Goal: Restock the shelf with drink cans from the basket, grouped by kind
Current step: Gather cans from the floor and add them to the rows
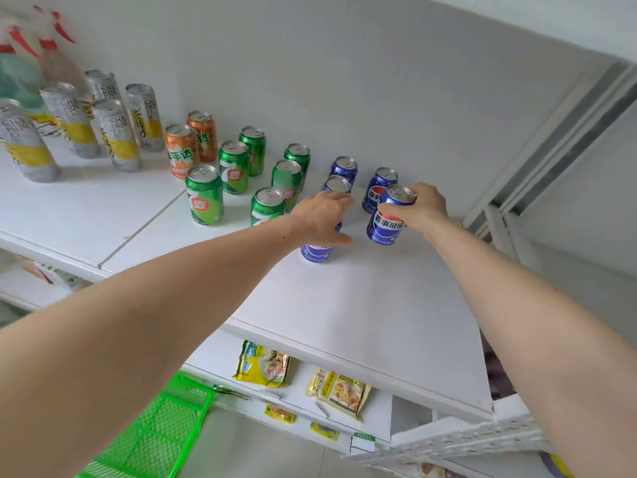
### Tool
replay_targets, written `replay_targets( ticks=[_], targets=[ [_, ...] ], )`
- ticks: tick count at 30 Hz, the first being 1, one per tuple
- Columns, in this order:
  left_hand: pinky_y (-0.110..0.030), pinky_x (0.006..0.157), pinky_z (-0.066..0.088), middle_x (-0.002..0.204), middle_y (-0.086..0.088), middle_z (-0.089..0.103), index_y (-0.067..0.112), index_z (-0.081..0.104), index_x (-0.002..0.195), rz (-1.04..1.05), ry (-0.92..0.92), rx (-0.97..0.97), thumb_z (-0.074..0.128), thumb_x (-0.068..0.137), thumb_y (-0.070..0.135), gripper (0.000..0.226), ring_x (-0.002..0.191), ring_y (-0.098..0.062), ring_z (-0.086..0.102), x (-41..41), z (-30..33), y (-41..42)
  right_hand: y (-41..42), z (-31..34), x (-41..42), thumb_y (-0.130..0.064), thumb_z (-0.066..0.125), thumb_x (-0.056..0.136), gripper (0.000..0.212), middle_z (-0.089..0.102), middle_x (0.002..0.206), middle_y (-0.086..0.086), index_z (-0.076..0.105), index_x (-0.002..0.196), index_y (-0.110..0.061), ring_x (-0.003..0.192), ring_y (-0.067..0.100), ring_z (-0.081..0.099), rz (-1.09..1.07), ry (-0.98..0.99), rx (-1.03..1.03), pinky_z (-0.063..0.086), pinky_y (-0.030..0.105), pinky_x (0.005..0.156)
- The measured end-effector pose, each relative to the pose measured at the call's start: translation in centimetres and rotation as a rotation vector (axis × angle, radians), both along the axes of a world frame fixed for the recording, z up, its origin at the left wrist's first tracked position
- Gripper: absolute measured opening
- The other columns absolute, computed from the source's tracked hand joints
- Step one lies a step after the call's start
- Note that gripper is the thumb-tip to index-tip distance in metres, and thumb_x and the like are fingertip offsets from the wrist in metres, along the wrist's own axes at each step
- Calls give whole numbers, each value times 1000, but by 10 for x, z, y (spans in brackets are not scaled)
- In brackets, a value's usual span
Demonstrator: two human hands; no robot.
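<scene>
Both forearms stretch over the white shelf.
I see my right hand gripping one blue Pepsi can; left hand wraps another blue can.

Only one view: my head camera, wide-angle, looking forward and down onto the shelf from above and close in. Both hands, left and right, reach ahead near centre; basket low left.

Two yellow snack packets lie on the lower shelf, and red-triggered spray bottles stand upper left.
</scene>
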State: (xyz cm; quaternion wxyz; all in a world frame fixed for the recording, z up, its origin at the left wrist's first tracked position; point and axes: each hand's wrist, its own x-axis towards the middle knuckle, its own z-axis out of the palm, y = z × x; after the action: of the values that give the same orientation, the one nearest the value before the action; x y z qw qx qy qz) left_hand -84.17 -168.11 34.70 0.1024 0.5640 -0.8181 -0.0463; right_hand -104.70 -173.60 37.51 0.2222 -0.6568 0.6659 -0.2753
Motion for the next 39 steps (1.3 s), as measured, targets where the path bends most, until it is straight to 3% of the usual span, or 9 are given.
replay_targets(
  ticks=[4,10,15,18,24,39],
  targets=[
    [-41,101,44,143,-2,45,16,41,140,51,-115,-19,66,81,49,72,132,-23,41,1,-3,-4,-21,-19,-1,-35,86,65,41,72,99,4,71,98,-16,92,22,66,53,22,24,46,27,71],
    [-36,80,54,127,0,57,17,52,129,108,-83,-46,65,83,43,55,116,-21,52,-1,-11,-7,-48,-32,1,-38,86,65,53,71,109,6,68,109,-15,102,26,66,50,36,51,45,27,74],
    [-30,59,45,98,1,60,16,56,93,123,-75,-91,64,83,41,27,95,-21,55,-2,-11,-11,-58,-39,3,-36,85,69,48,71,110,8,69,109,-14,101,28,65,72,57,75,42,27,71],
    [-30,59,48,97,1,60,23,49,82,132,-64,-79,64,83,42,24,92,-20,57,-2,-10,-12,-61,-44,3,-35,85,70,50,70,113,9,69,111,-13,104,28,64,75,56,77,42,27,73],
    [-34,62,54,95,2,60,26,46,78,143,-45,-63,65,83,40,24,91,-20,57,-3,-8,-12,-66,-50,4,-33,85,70,52,69,116,10,67,114,-13,106,29,64,86,34,66,45,28,77],
    [-33,64,53,96,2,60,25,47,80,166,-40,-57,66,84,38,23,94,-21,57,-5,-6,-12,-66,-56,10,-40,86,66,63,68,119,10,64,119,-15,107,29,64,60,75,81,49,31,78]
  ],
)
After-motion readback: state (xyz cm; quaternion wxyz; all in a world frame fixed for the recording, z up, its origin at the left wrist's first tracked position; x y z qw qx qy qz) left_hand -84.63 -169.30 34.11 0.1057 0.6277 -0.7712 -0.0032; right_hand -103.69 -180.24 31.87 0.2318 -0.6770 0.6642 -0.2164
